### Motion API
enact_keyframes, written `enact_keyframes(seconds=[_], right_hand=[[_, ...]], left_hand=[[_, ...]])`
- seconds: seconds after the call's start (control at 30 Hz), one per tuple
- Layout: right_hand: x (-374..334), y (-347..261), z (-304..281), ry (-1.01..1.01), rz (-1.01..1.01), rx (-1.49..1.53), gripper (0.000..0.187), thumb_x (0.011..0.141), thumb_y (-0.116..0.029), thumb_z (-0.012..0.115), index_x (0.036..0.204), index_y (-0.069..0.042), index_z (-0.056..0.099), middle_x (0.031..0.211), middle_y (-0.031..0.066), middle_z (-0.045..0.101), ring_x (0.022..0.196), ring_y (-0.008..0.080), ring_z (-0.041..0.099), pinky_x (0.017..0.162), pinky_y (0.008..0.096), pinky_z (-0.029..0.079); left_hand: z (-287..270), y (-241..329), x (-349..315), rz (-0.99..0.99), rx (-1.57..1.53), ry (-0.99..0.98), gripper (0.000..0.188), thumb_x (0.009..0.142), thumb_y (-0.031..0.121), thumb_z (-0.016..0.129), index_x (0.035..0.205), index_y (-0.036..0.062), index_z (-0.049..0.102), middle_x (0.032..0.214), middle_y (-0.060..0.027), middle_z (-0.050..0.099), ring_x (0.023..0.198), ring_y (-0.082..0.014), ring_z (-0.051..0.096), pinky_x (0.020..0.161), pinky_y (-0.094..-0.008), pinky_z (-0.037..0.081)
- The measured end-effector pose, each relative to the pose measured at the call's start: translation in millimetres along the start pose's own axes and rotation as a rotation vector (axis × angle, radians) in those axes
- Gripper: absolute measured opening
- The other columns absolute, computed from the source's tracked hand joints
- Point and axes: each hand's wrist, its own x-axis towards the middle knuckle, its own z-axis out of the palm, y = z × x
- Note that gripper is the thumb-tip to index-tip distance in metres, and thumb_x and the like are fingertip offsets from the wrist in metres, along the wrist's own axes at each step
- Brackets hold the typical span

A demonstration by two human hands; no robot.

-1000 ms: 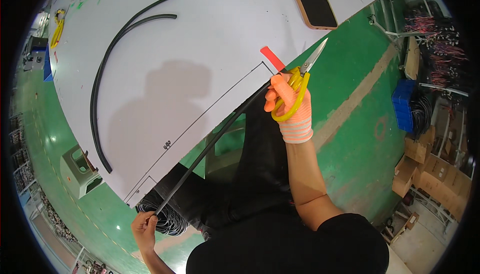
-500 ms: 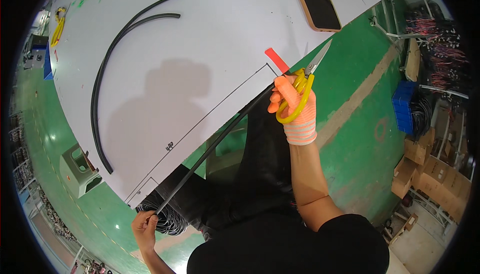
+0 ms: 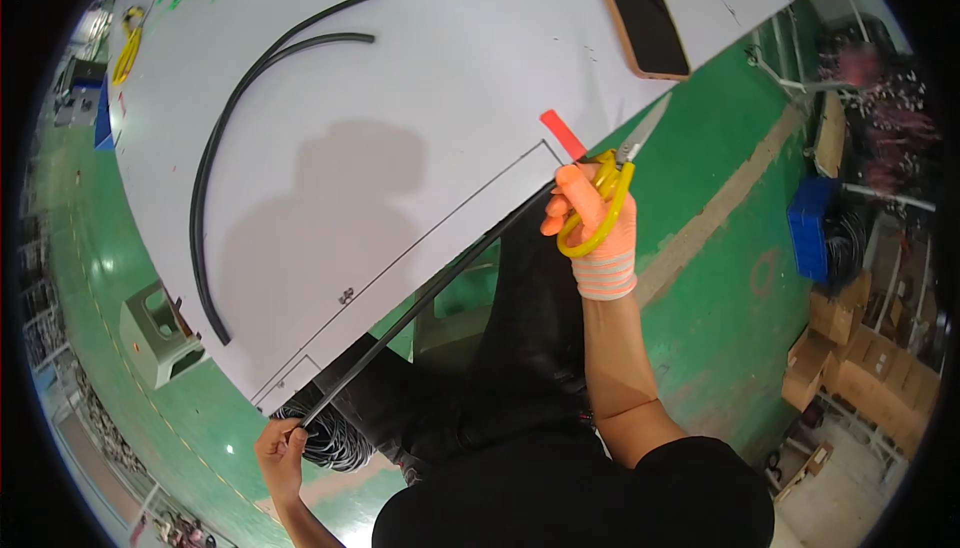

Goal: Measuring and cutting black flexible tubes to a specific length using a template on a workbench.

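My bare left grip (image 3: 281,448) is at the lower left of the frame, thumb pressed to fingers, pinching the lower end of a black tube (image 3: 414,310). The tube slants in a nearly straight line toward the right of centre, along the near edge of the white bench (image 3: 470,68) and above my dark trousers. Its upper end meets my right grip (image 3: 590,213), gloved in striped orange, with fingers curled around yellow-handled scissors (image 3: 624,160); I cannot tell how tightly the tube is held there. The blades lie together, aimed at the upper right. A red strip (image 3: 562,133) juts from just beside the glove, over the bench.

Two more black tubes (image 3: 197,208) curve down the bench's left part, parting at their upper ends. A phone (image 3: 645,23) lies at the upper right. Below the bench's lower corner, beside my left grip, is a coil of dark cable (image 3: 340,445).
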Motion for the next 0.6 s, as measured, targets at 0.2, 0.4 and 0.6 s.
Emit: enact_keyframes(seconds=[0.2,0.4,0.6], right_hand=[[12,15,-9,0.017,-0.042,-0.064,0.019,0.085,-0.019,0.058,0.072,-0.013,0.045,0.057,-0.0031,0.039,0.044,0.0077,0.037,0.038,0.0226,0.033],[18,3,-20,-0.163,-0.150,-0.009,0.020,0.087,-0.015,0.058,0.073,-0.010,0.044,0.062,-0.0024,0.038,0.053,0.0066,0.036,0.046,0.0211,0.032],[15,1,-13,-0.284,-0.073,0.012,0.018,0.086,-0.017,0.061,0.081,-0.005,0.048,0.069,0.0014,0.045,0.060,0.0096,0.042,0.054,0.0230,0.038]], left_hand=[[-6,13,8,0.174,0.256,0.010,0.009,0.077,0.007,0.062,0.079,-0.0010,0.059,0.070,-0.0030,0.053,0.068,-0.0110,0.049,0.060,-0.0233,0.039],[-28,23,14,0.214,0.106,-0.052,0.012,0.078,0.007,0.065,0.087,-0.0013,0.062,0.080,-0.0069,0.061,0.074,-0.0128,0.058,0.069,-0.0246,0.047],[-40,7,13,0.239,0.054,0.008,0.013,0.079,0.009,0.066,0.090,0.0008,0.064,0.081,-0.0049,0.061,0.075,-0.0134,0.057,0.070,-0.0255,0.046]])
